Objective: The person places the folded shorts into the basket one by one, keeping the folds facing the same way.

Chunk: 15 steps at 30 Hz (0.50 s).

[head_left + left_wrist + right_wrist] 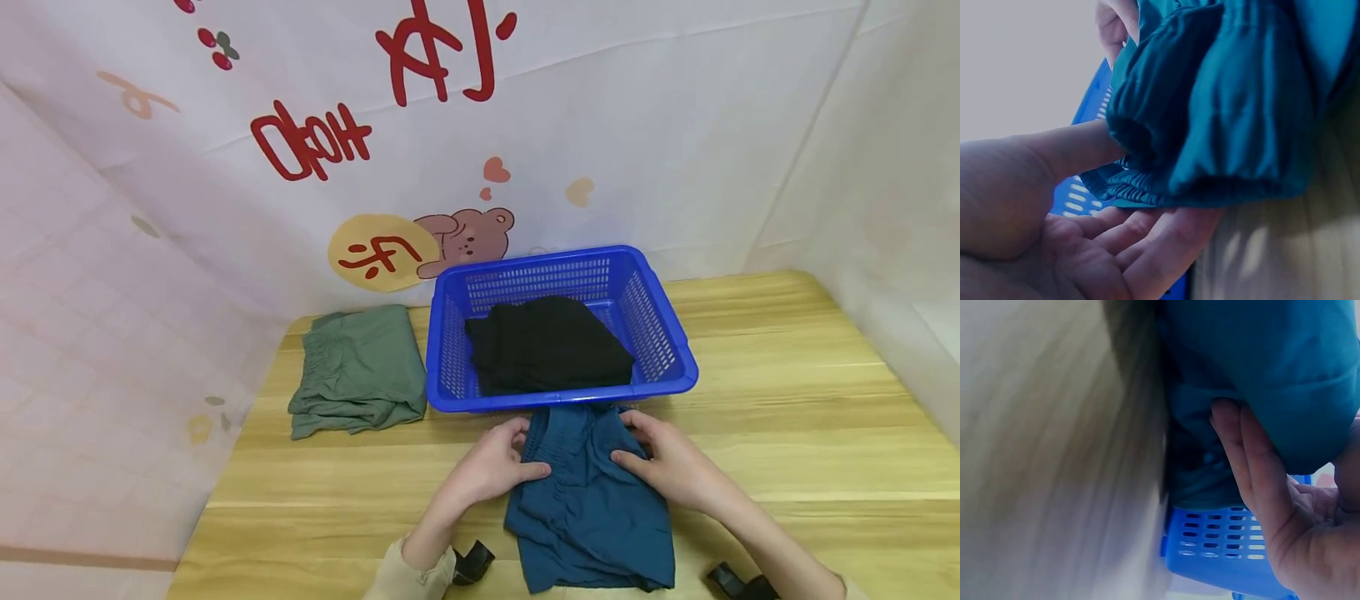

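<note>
Folded teal shorts (pixel 596 529) with a gathered elastic waistband lie on the table in front of the blue basket. At their left side, my left hand (pixel 491 462) pinches the waistband edge; the left wrist view shows the thumb on top and the fingers (pixel 1172 240) beneath the layered cloth (pixel 1247 106). My right hand (pixel 671 467) holds the opposite side near the top, thumb over the cloth. In the right wrist view its fingers (pixel 1263 469) reach against and under the fold. The shorts' top edge lies close to the basket's front wall.
Behind the shorts stands a blue plastic basket (pixel 558 398) with perforated walls, holding a folded black garment (pixel 551 350). Left of it lies a folded green garment (pixel 375 358) on the wooden table (pixel 795 375). A printed white cloth (pixel 637 125) hangs along the back.
</note>
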Motion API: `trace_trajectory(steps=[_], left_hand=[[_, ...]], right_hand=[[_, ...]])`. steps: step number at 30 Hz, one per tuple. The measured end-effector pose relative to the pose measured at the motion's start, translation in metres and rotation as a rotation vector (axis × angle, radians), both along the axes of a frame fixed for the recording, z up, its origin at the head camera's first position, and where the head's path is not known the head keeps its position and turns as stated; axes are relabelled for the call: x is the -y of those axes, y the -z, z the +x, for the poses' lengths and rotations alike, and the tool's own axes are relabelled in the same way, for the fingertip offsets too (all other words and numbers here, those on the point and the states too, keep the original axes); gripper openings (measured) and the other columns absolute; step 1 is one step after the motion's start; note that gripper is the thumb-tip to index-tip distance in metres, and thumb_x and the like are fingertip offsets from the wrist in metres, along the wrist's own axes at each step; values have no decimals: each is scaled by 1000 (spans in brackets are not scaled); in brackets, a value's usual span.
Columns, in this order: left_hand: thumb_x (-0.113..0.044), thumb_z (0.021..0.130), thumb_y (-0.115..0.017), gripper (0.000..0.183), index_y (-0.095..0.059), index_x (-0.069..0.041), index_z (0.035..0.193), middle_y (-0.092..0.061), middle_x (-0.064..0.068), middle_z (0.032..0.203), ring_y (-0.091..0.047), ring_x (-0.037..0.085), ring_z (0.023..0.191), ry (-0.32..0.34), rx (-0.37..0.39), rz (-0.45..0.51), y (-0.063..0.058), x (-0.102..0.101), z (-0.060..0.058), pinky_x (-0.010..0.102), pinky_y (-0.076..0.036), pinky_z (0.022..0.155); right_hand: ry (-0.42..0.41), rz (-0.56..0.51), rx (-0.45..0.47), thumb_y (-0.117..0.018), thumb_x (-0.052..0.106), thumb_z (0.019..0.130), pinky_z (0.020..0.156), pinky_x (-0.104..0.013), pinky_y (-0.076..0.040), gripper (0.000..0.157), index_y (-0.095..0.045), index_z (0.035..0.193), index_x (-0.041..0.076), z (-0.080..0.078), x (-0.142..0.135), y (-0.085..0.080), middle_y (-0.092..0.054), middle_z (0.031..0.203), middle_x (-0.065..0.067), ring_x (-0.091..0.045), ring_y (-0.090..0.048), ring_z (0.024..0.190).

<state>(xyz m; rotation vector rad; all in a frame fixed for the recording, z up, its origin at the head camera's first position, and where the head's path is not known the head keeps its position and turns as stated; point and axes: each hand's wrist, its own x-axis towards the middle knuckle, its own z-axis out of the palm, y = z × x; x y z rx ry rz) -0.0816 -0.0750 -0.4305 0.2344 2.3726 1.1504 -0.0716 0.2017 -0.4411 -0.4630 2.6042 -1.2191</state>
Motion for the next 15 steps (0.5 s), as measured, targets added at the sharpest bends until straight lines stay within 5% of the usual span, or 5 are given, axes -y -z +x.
trace_trajectory(steps=[7, 15], left_hand=[[-24, 90, -84, 62, -56, -1, 141, -69, 20, 131, -66, 16, 89, 42, -19, -16, -17, -4, 10, 44, -60, 90], [-28, 91, -84, 46, -61, -11, 127, -72, 3, 105, -61, 9, 82, 52, -13, -12, -39, -5, 20, 26, -52, 74]], right_hand=[[-2, 3, 37, -75, 19, 98, 89, -52, -64, 32, -63, 123, 2, 9, 1, -13, -75, 122, -18, -32, -77, 107], [16, 28, 23, -75, 20, 98, 88, -56, -63, 41, -61, 130, 1, 20, -1, -31, -73, 127, -23, -34, -77, 106]])
